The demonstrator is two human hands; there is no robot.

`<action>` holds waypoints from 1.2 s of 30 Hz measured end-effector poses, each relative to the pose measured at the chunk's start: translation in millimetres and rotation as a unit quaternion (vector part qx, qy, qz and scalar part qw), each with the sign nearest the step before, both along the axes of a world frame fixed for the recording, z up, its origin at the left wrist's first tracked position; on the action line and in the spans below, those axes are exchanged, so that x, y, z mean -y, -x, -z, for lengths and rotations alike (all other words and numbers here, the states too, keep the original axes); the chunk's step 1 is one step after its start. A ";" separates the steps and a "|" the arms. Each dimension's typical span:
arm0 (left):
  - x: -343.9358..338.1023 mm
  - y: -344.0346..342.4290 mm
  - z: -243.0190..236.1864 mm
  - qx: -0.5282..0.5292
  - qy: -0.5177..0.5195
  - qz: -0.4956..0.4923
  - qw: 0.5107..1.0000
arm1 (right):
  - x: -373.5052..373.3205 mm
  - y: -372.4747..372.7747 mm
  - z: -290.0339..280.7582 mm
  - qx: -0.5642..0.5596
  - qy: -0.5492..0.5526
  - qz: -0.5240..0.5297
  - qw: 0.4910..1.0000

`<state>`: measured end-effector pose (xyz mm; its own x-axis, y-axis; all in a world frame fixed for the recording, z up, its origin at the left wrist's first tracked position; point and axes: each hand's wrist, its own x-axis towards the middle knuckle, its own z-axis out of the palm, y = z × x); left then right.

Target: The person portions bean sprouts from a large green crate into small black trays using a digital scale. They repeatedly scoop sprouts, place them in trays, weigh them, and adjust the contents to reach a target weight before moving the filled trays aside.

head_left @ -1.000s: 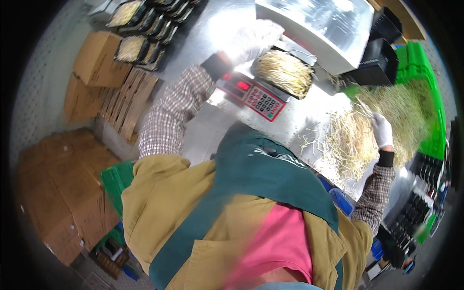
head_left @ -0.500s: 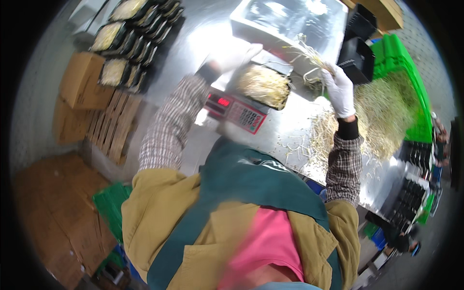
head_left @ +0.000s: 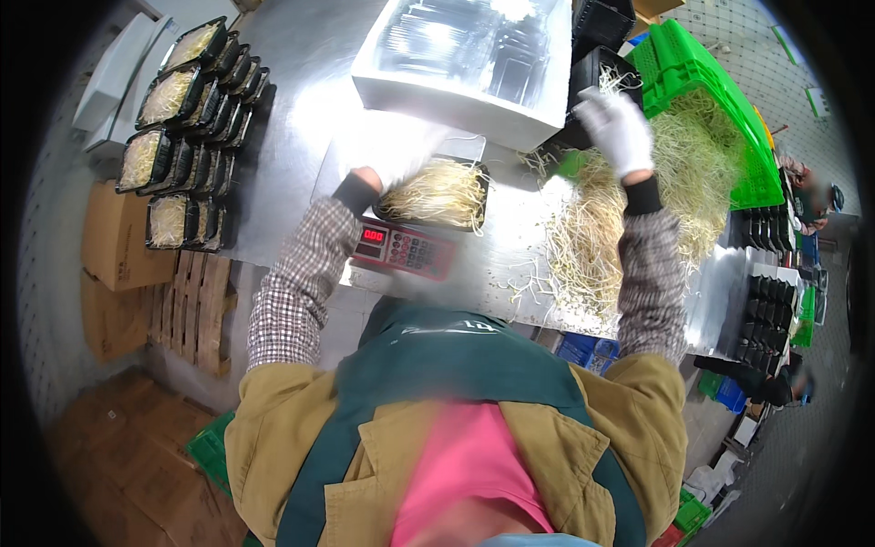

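A black tray of bean sprouts (head_left: 439,193) is seated on the scale (head_left: 406,248) near the tabletop's front edge, and its left end is met by the white-gloved left hand (head_left: 387,157) — whether it is gripped cannot be told. The right hand (head_left: 618,128) is raised over the loose sprout heap (head_left: 592,232) toward the right edge — a few strands are pinched in its closed fingers.

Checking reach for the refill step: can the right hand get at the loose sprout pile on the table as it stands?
Probably yes. The right hand hangs just above the sprout pile, with nothing between them; the tray on the scale sits off to its left.
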<state>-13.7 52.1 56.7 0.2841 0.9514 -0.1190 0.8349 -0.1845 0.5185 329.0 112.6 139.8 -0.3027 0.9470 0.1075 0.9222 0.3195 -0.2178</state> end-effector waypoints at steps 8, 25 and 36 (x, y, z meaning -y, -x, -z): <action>44.8 -12.2 25.2 0.089 -0.226 0.206 0.948 | 105.5 113.4 91.9 0.024 -0.078 -0.192 0.978; 45.6 -11.5 33.3 -0.020 -0.150 0.251 0.956 | 64.1 -20.1 20.4 -0.148 -0.008 -0.092 0.985; 45.3 -8.1 48.1 -0.007 -0.200 0.235 0.951 | 77.3 31.5 35.2 -0.102 -0.011 -0.235 0.967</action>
